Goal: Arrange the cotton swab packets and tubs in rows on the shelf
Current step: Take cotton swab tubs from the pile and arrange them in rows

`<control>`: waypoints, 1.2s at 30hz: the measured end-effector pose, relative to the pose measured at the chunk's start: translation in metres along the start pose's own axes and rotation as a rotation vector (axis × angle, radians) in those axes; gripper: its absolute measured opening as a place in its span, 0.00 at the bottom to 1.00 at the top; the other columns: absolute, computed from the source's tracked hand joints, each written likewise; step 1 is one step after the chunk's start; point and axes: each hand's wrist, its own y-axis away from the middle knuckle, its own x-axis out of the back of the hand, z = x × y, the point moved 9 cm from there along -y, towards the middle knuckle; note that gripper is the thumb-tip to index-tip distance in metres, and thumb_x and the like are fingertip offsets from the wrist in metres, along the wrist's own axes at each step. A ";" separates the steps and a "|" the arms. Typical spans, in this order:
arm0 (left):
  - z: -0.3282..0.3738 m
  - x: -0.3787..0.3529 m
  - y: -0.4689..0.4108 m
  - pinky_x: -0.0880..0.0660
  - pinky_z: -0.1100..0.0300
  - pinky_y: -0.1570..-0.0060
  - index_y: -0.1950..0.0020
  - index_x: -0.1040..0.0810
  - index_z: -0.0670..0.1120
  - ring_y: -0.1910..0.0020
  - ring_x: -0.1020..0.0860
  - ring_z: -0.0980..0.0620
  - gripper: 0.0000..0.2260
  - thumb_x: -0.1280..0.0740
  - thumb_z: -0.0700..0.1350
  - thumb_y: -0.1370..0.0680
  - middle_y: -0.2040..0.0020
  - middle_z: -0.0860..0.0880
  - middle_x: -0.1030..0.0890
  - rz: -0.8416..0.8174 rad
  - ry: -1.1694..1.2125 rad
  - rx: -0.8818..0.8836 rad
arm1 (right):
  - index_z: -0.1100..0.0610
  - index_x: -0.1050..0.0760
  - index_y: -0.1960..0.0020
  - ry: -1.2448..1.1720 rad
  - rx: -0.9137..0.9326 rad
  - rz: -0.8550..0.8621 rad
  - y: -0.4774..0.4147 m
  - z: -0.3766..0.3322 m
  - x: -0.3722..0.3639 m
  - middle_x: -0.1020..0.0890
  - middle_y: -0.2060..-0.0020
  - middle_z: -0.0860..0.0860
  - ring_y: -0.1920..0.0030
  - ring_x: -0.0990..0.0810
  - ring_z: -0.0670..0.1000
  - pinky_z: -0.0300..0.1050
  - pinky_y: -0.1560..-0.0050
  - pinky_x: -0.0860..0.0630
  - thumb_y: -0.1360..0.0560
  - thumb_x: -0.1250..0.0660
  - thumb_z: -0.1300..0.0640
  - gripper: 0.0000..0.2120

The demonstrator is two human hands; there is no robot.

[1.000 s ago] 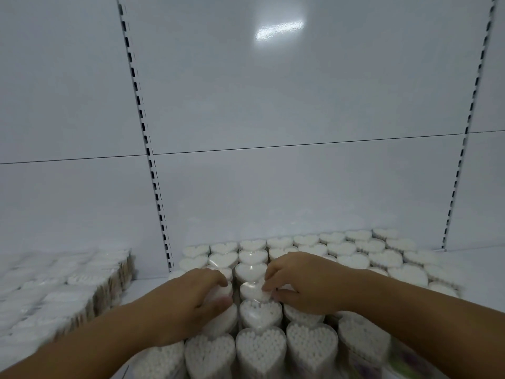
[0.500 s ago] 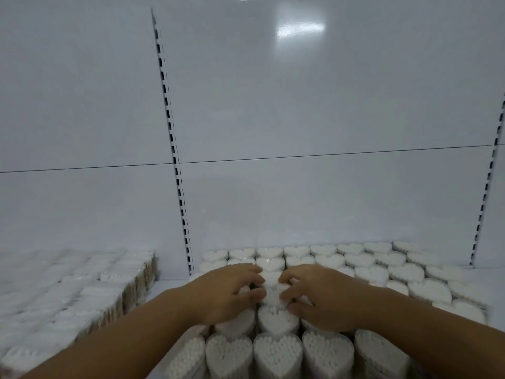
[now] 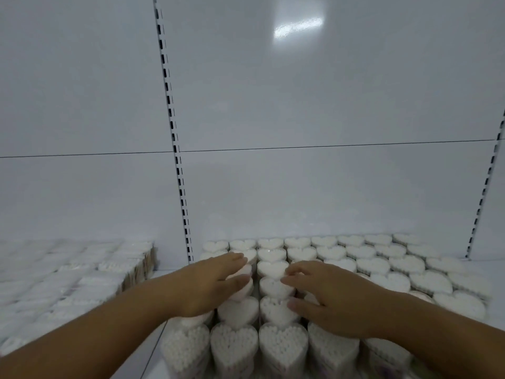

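Grip released — left hand (image 3: pixel 207 285), right hand (image 3: pixel 333 299) rest on heart tubs (image 3: pixel 276 269); packets (image 3: pixel 82 272) leftward.

Soft, flat light from overhead; wide-angle view, smeared at the edges.
A white glare patch (image 3: pixel 297 27) sits high on the glossy back panel (image 3: pixel 328 105), the reflection of a lamp; elsewhere the light is even, greyish and rather dim. Faint shadows lie under the left hand (image 3: pixel 207 285) and right hand (image 3: pixel 336 302) and in the gaps between the heart-shaped tubs (image 3: pixel 273 269). The near centre tubs are sharp enough to show swab tips; the far right ones and the packets (image 3: pixel 68 269) at left smear into blur. The slotted uprights (image 3: pixel 176 149) bow with lens distortion.
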 end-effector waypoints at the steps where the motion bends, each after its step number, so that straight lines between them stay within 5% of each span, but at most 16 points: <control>1: -0.009 -0.007 0.007 0.58 0.70 0.31 0.21 0.51 0.53 0.26 0.54 0.66 0.28 0.51 0.61 0.19 0.21 0.57 0.53 -0.075 -0.052 0.045 | 0.47 0.40 0.26 0.016 0.005 -0.048 0.003 -0.005 -0.005 0.40 0.26 0.45 0.26 0.44 0.46 0.41 0.27 0.48 0.23 0.50 0.34 0.29; 3: -0.019 -0.027 0.014 0.62 0.60 0.28 0.22 0.61 0.52 0.27 0.63 0.63 0.30 0.55 0.63 0.19 0.22 0.57 0.62 -0.211 -0.158 0.105 | 0.46 0.53 0.23 0.060 0.031 -0.169 0.007 -0.019 -0.020 0.52 0.23 0.43 0.26 0.57 0.39 0.42 0.29 0.64 0.28 0.57 0.26 0.39; 5: -0.018 -0.043 0.013 0.63 0.56 0.27 0.23 0.64 0.51 0.27 0.66 0.61 0.30 0.56 0.62 0.19 0.23 0.55 0.65 -0.253 -0.224 0.122 | 0.48 0.59 0.22 0.143 0.074 -0.257 0.008 -0.031 -0.033 0.59 0.23 0.44 0.29 0.63 0.37 0.43 0.32 0.70 0.28 0.58 0.25 0.42; 14: -0.020 -0.041 0.014 0.67 0.57 0.28 0.22 0.60 0.55 0.28 0.65 0.66 0.32 0.56 0.66 0.21 0.22 0.59 0.60 -0.096 -0.114 0.126 | 0.49 0.63 0.23 0.191 0.086 -0.286 0.006 -0.031 -0.044 0.63 0.24 0.45 0.27 0.65 0.41 0.43 0.31 0.69 0.29 0.61 0.25 0.43; 17: -0.033 -0.008 0.026 0.62 0.63 0.28 0.21 0.55 0.54 0.28 0.60 0.67 0.31 0.52 0.64 0.21 0.22 0.60 0.55 0.190 0.103 0.204 | 0.46 0.58 0.22 0.066 0.082 -0.199 -0.001 -0.033 -0.030 0.57 0.24 0.41 0.29 0.62 0.36 0.40 0.31 0.66 0.31 0.64 0.24 0.43; 20: -0.062 0.013 0.043 0.51 0.68 0.31 0.22 0.46 0.49 0.26 0.47 0.61 0.25 0.45 0.52 0.17 0.22 0.55 0.46 0.456 0.359 0.376 | 0.49 0.42 0.25 0.026 0.067 -0.006 -0.029 -0.031 -0.003 0.40 0.26 0.45 0.27 0.44 0.44 0.39 0.31 0.50 0.21 0.53 0.36 0.29; 24: -0.054 0.007 0.045 0.50 0.78 0.36 0.25 0.36 0.47 0.29 0.42 0.62 0.20 0.45 0.51 0.17 0.23 0.51 0.39 0.399 0.212 0.348 | 0.48 0.48 0.22 0.047 0.041 -0.183 -0.068 -0.030 -0.021 0.48 0.23 0.45 0.24 0.49 0.48 0.48 0.24 0.53 0.20 0.51 0.38 0.29; 27: -0.042 0.011 0.041 0.49 0.84 0.44 0.31 0.28 0.47 0.36 0.35 0.64 0.18 0.44 0.52 0.18 0.27 0.49 0.33 0.324 0.120 0.229 | 0.49 0.34 0.29 0.073 0.017 -0.210 -0.075 -0.020 -0.026 0.35 0.27 0.47 0.29 0.36 0.53 0.53 0.29 0.40 0.22 0.50 0.35 0.28; 32: -0.063 -0.002 0.043 0.57 0.63 0.28 0.21 0.52 0.49 0.23 0.56 0.57 0.28 0.48 0.57 0.18 0.21 0.53 0.54 0.188 0.134 0.359 | 0.54 0.30 0.35 0.157 0.067 -0.194 -0.074 -0.019 -0.026 0.29 0.34 0.48 0.35 0.30 0.51 0.51 0.28 0.42 0.22 0.51 0.35 0.29; 36: -0.066 -0.018 0.042 0.58 0.78 0.38 0.21 0.54 0.49 0.28 0.52 0.65 0.28 0.49 0.56 0.17 0.22 0.55 0.53 0.075 0.236 0.344 | 0.53 0.31 0.38 0.200 0.080 -0.143 -0.076 -0.020 -0.022 0.25 0.42 0.47 0.44 0.27 0.49 0.49 0.31 0.40 0.22 0.50 0.35 0.26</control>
